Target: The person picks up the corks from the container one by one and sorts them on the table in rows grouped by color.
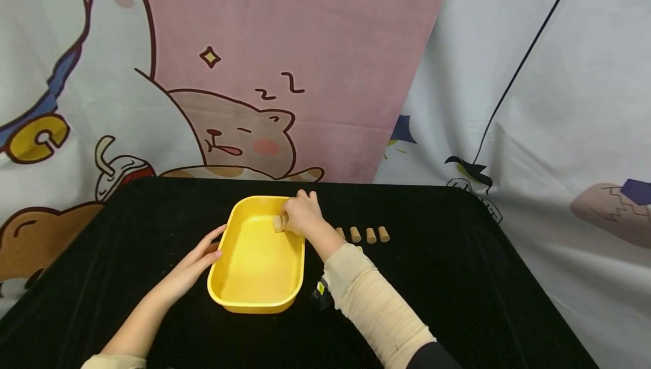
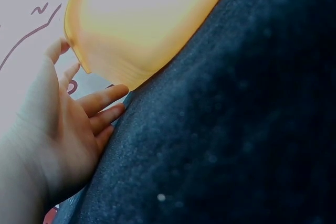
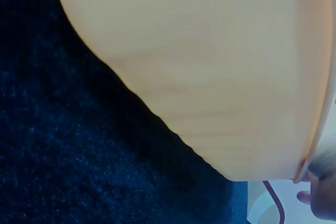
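Observation:
A yellow plastic tray stands on the black cloth. My left hand is at its left side, fingers fairly straight and touching the rim; in the left wrist view, the left hand has its lower fingers extended beside the tray wall. My right hand reaches over the far right rim and pinches a cork inside the tray. The fingertips are partly hidden behind the hand. The right wrist view shows mostly the tray's wall, with part of the right hand at the lower right edge.
Several corks stand or lie on the black cloth right of the tray, partly behind the right forearm. A small dark object with a yellow-green mark shows beside the right sleeve. Behind the table hangs a cartoon-print curtain.

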